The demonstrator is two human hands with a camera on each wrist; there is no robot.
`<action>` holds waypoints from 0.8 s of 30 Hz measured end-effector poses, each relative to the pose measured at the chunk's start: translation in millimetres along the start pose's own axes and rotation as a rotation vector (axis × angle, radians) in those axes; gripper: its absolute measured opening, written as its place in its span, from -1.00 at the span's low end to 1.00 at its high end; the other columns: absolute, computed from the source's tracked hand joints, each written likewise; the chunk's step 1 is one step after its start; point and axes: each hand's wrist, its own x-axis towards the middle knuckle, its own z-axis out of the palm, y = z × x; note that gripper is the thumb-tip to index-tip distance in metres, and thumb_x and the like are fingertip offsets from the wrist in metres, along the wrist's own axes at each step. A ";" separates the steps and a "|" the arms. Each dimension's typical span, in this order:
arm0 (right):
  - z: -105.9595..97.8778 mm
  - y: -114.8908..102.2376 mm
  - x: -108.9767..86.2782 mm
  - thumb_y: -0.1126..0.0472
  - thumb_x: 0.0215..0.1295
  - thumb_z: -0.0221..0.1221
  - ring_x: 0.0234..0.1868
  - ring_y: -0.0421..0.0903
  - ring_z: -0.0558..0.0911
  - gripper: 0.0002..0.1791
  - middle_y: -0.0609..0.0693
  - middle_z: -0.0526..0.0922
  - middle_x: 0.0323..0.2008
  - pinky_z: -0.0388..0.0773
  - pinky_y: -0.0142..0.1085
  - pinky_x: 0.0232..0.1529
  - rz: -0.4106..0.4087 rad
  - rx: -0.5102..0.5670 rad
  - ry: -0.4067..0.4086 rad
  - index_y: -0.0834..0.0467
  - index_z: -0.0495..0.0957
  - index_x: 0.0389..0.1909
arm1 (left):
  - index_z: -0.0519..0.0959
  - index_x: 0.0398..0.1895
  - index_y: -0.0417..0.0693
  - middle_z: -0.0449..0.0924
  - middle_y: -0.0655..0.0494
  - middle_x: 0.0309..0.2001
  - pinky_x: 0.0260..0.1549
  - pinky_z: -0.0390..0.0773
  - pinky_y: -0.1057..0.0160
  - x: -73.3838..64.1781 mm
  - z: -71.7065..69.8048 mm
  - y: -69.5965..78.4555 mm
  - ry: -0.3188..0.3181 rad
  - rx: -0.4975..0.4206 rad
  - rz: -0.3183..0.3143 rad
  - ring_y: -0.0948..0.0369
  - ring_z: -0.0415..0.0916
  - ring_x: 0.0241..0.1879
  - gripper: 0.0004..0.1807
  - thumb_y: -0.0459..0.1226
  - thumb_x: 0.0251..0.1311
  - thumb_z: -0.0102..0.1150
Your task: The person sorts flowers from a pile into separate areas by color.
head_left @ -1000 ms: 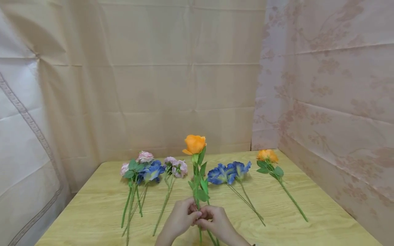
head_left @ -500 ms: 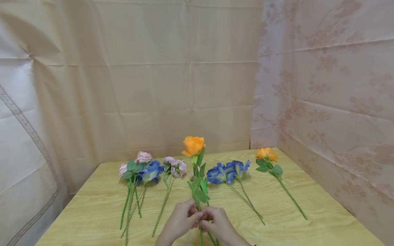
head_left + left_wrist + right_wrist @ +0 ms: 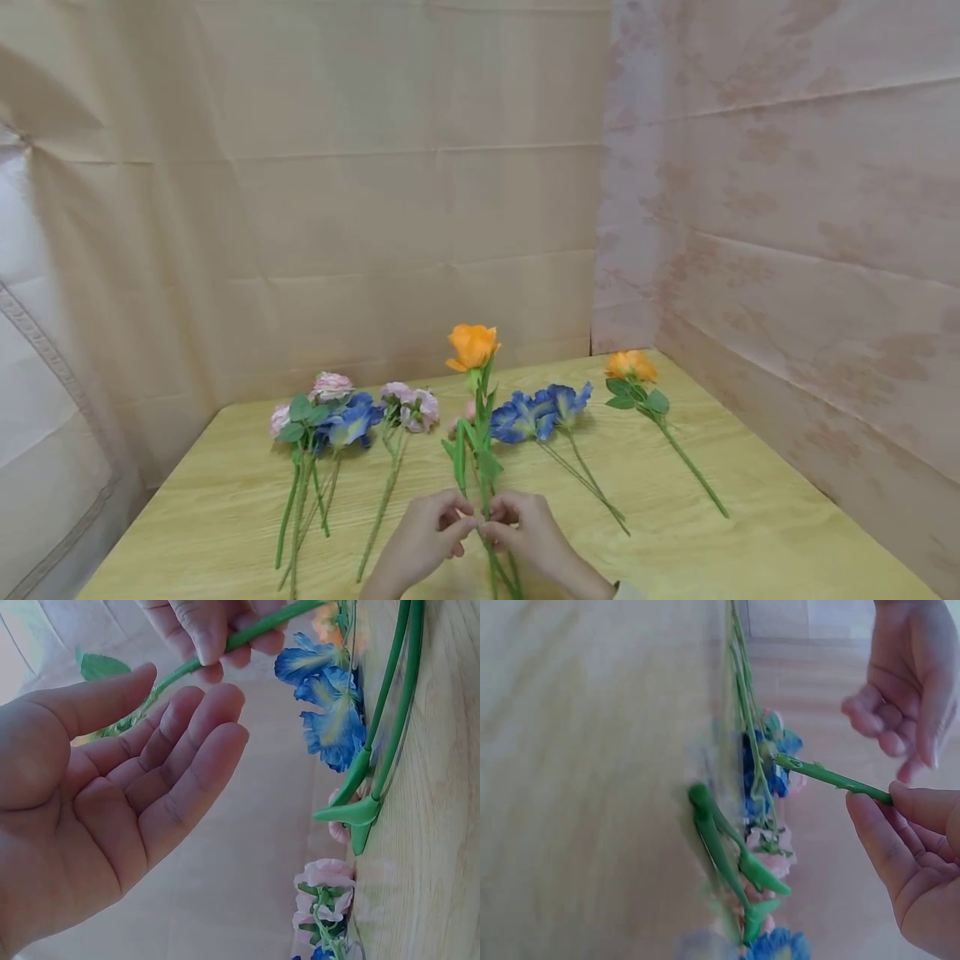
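Observation:
An orange rose (image 3: 473, 347) stands upright over the middle of the table in the head view. My right hand (image 3: 531, 532) pinches its green stem (image 3: 832, 778) between thumb and fingertips, with the cut lower end sticking out in the right wrist view. Close beside the stem is my left hand (image 3: 429, 533), fingers loosely bent. The left wrist view shows that palm (image 3: 97, 817) holding nothing, its fingertips just short of the stem. Behind the rose lie pink flowers (image 3: 469, 410) with smooth green stems (image 3: 409, 697), partly hidden by the rose's leaves.
On the wooden table (image 3: 750, 567), pink roses (image 3: 332, 385) and a blue flower (image 3: 351, 423) lie at left, with pale purple flowers (image 3: 420, 410) beside them. Blue flowers (image 3: 521, 417) lie right of centre, another orange rose (image 3: 632, 367) further right. Cloth (image 3: 337, 208) hangs behind.
My left hand has come off the stem and moved slightly left. The rose has turned in my right hand, its leaves facing another way. The head view has swung slightly right.

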 end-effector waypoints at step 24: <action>-122.2 20.1 0.5 0.52 0.04 0.14 -0.61 -0.03 0.56 -0.86 0.14 0.54 -0.53 0.52 -0.31 -0.62 0.324 -0.554 0.258 0.52 0.47 -0.36 | 0.50 -0.33 -0.27 0.46 0.08 -0.64 -0.73 0.39 0.34 -24.3 -20.0 -8.8 0.075 0.039 -0.057 0.09 0.47 -0.67 -0.82 -0.27 0.17 0.09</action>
